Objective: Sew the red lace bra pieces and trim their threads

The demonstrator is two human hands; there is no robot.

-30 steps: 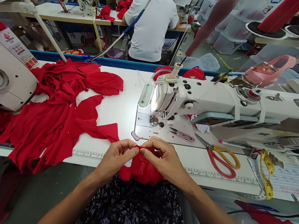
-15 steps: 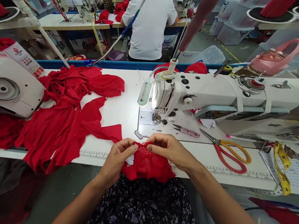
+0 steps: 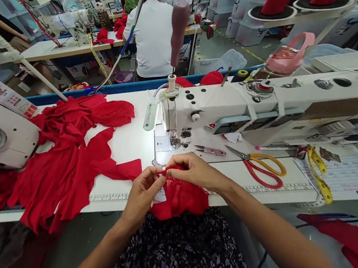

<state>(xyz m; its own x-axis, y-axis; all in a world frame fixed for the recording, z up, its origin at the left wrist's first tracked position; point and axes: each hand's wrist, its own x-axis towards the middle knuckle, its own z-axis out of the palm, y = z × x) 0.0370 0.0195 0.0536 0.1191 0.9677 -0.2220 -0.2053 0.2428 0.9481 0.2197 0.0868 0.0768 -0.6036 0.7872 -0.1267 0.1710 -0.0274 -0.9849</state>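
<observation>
A red lace garment piece (image 3: pixel 185 197) hangs over the front edge of the sewing table, partly above the lap. My left hand (image 3: pixel 145 190) pinches its left end between thumb and fingers, with a white label (image 3: pixel 160 194) showing beside the thumb. Close by on the right, my right hand (image 3: pixel 188 170) is closed on the upper edge of the same piece. Just beyond both hands is the needle area of a white sewing machine (image 3: pixel 173 140), its lamp lit.
Heaped red fabric (image 3: pixel 70 148) covers the table's left. Thread snips (image 3: pixel 210 150), orange-and-red scissors (image 3: pixel 259 165) and a yellow tape measure (image 3: pixel 319 173) lie to the right. A person in white (image 3: pixel 152 38) sits beyond the table.
The view has turned and shifted, so the table looks more tilted. My hands remain on the red piece, its upper edge now bunched under my right fingers, and more of the label shows.
</observation>
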